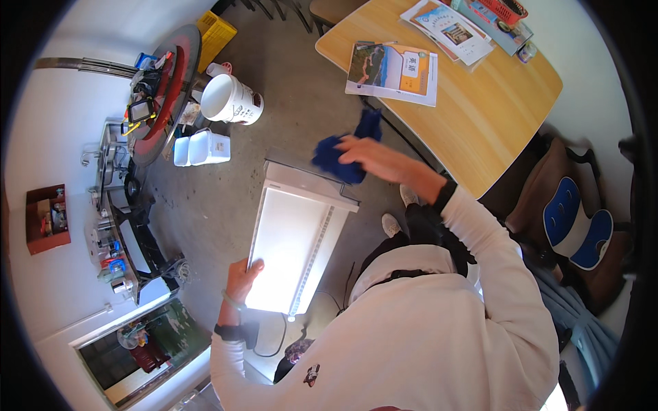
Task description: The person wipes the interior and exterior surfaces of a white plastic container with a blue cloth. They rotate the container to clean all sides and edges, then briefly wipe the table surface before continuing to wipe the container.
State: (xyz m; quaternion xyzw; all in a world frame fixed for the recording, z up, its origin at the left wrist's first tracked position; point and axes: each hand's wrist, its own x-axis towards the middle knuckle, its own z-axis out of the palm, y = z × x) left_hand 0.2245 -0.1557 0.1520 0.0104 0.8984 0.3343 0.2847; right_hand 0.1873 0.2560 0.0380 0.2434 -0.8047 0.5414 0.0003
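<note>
A long white rectangular panel or housing (288, 231) is tilted before me above the floor. Along its right part runs a narrow slotted strip, and at its far end are a grey edge and a bent metal wire. My left hand (244, 280) grips its left edge near the lower end, thumb on the bright white face. In my right hand (378, 159) is a dark blue cloth (344, 159), bunched and slightly blurred, over the far right corner of the housing. Whether the cloth touches the housing, I cannot tell.
A wooden-topped table (478, 118) with books (393, 72) stands at the upper right. Beyond the housing are a white bucket (234, 100) and white plastic containers (208, 147) on the concrete floor (277, 108). A brown chair (534, 190) is at the right, and a cable (277, 352) lies below.
</note>
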